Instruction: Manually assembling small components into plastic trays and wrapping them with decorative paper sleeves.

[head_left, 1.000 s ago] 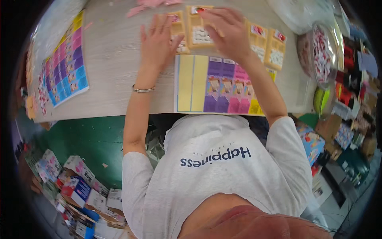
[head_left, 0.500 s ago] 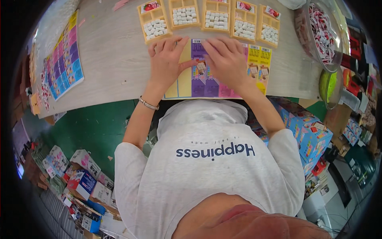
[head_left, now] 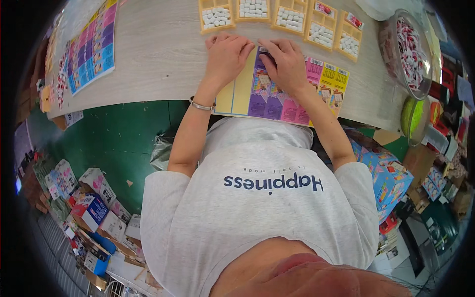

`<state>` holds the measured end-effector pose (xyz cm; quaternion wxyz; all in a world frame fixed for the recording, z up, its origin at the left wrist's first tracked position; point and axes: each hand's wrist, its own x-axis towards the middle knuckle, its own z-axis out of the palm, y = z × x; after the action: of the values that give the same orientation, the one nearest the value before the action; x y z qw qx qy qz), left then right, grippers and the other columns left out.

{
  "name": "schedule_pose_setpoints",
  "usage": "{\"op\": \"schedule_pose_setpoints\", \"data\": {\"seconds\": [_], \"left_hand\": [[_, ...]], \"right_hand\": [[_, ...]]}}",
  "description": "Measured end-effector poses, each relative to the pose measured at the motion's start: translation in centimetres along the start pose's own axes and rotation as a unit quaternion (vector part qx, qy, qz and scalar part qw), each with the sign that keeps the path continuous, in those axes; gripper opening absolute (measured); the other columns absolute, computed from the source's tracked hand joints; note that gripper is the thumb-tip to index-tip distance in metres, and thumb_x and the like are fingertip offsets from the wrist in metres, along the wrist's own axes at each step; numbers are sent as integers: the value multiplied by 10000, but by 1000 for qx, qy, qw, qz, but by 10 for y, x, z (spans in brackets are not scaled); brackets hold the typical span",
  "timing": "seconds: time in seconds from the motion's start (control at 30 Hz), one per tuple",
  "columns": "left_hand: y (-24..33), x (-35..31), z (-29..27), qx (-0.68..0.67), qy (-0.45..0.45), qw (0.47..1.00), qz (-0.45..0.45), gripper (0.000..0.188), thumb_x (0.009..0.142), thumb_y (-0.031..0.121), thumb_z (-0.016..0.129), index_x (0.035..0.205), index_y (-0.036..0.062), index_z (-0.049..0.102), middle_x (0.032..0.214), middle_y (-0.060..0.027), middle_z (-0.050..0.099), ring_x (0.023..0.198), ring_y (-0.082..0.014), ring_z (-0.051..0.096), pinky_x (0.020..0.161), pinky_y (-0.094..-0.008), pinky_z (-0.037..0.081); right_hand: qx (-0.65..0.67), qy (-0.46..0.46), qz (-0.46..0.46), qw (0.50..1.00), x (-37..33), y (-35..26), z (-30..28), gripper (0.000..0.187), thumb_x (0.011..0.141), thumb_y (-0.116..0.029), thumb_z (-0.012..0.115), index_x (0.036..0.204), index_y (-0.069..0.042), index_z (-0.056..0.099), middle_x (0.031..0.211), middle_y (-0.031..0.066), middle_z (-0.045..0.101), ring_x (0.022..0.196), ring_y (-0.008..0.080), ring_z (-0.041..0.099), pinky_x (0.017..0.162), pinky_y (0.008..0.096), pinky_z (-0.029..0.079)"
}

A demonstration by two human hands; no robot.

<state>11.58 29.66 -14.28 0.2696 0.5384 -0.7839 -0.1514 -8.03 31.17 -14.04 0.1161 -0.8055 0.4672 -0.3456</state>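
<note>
A sticker sheet point(head_left: 271, 106) with purple, pink and yellow printed strips lies at the table's near edge. Its left part is bare pale yellow backing point(head_left: 240, 94). My left hand point(head_left: 227, 58) is closed at the top of that bare part, fingers curled and thumb against them; whatever it may pinch is hidden. Over the purple and pink strips rests my right hand point(head_left: 287, 67), its thumb apart from the bent fingers near the top of the first purple strip. Beyond the hands stand several small tan trays point(head_left: 325, 27) holding white pieces, some with a red-and-white packet.
A clear bowl point(head_left: 426, 54) of red-and-white wrapped packets sits at the right, above a bowl with something bright green point(head_left: 414, 115). More colourful printed sheets point(head_left: 94, 57) lie at the left. Blue printed cartons point(head_left: 381, 178) stand below the table's right side.
The whole view has shifted, so trays and sheet appear further right. My left fingers, spread before, have curled in at the sheet's top. My right thumb now stands further from its fingers.
</note>
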Motion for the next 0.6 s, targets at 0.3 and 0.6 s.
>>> {"op": "schedule_pose_setpoints", "data": {"seconds": [0.3,0.6], "left_hand": [[2,0,5,51,14,999,-6,161,959,279,629,890,147,692,824,22,682,886,-210,572,931,-418,318],[1,-1,7,54,53,997,0,163,940,294,638,862,159,686,830,16,684,897,-216,580,920,-423,335]], "right_hand": [[-75,39,-52,995,-5,0,5,264,821,-135,735,1085,-151,724,1026,-11,667,972,239,594,832,389,464],[-69,41,-35,996,4,-9,3,274,805,-137,749,1076,-111,722,1036,24,670,959,278,595,857,404,460]]}}
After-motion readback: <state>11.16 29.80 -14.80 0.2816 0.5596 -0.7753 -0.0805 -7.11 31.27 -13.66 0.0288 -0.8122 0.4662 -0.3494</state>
